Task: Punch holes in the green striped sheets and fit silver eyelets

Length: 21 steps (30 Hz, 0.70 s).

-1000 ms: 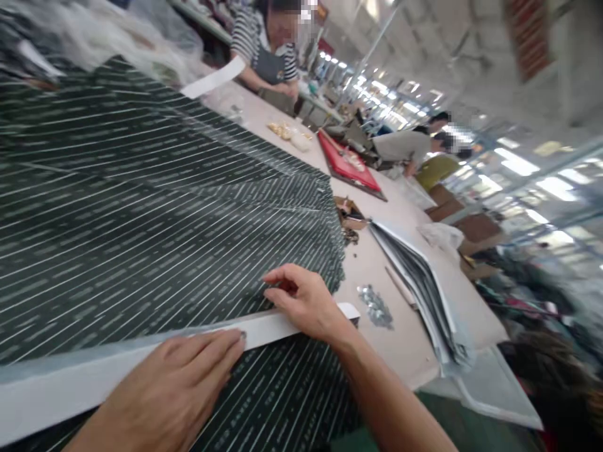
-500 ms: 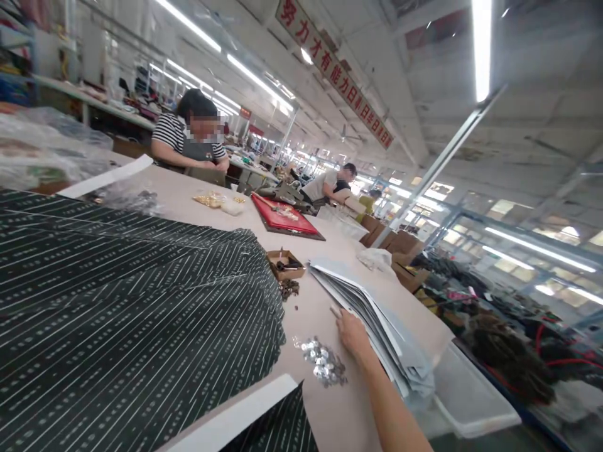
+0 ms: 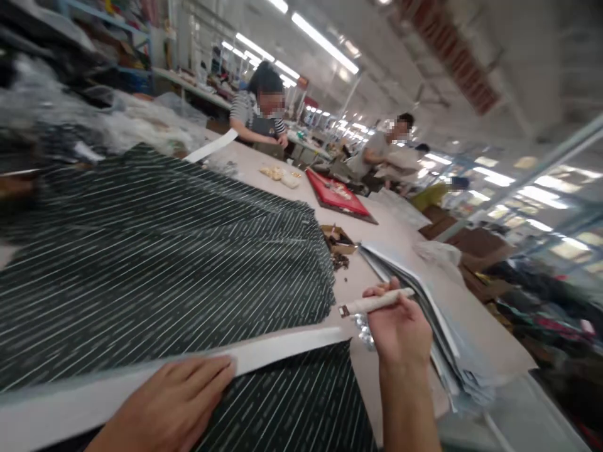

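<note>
My left hand [image 3: 176,398] lies flat on a long white strip [image 3: 292,348], its fingers stretched out and close together. Beneath the strip is dark fabric [image 3: 188,270] with thin white stripes, spread over much of the table. My right hand [image 3: 400,326] is turned palm up beyond the strip's right end. Its fingers are closed on a white pen-like stick [image 3: 377,302] with a dark end pointing left. Partly hidden behind that hand lie shiny silver discs [image 3: 363,329]. A stack of grey-white sheets [image 3: 438,326] is just to its right.
A small cardboard box [image 3: 346,247] holds dark items, with loose dark pieces [image 3: 340,262] beside it. Farther back are a red board [image 3: 342,198] and bags of yellowish pieces [image 3: 277,176]. A person in stripes [image 3: 259,116] sits across the table. Clear plastic [image 3: 141,119] is heaped at the left.
My left hand has come into view onto the white strip. My right hand, previously reaching beside the sheets, has turned palm up with the pen-like stick in it. The view has swung left.
</note>
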Each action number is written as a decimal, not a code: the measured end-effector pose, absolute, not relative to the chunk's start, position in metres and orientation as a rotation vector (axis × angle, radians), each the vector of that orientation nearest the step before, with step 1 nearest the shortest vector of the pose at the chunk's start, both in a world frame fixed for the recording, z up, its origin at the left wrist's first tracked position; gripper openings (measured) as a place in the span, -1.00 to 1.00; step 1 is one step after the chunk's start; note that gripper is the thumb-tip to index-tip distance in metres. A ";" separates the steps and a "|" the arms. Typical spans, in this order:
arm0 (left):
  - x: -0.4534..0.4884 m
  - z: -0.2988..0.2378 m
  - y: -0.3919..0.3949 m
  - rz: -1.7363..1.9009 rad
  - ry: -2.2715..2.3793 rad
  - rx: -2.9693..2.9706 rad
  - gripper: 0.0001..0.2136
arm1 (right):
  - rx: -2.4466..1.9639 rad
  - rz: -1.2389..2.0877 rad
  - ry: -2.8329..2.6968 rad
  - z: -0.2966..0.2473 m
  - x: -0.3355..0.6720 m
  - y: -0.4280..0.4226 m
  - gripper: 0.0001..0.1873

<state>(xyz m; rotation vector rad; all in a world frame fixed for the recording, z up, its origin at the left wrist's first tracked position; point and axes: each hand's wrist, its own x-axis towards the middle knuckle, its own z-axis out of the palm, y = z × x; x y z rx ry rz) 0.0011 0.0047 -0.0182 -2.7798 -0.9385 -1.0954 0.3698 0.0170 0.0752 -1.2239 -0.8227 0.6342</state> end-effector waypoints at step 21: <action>0.004 0.000 0.001 -0.795 -1.057 -3.049 -0.77 | -0.918 1.233 -0.405 0.017 0.213 0.037 -0.74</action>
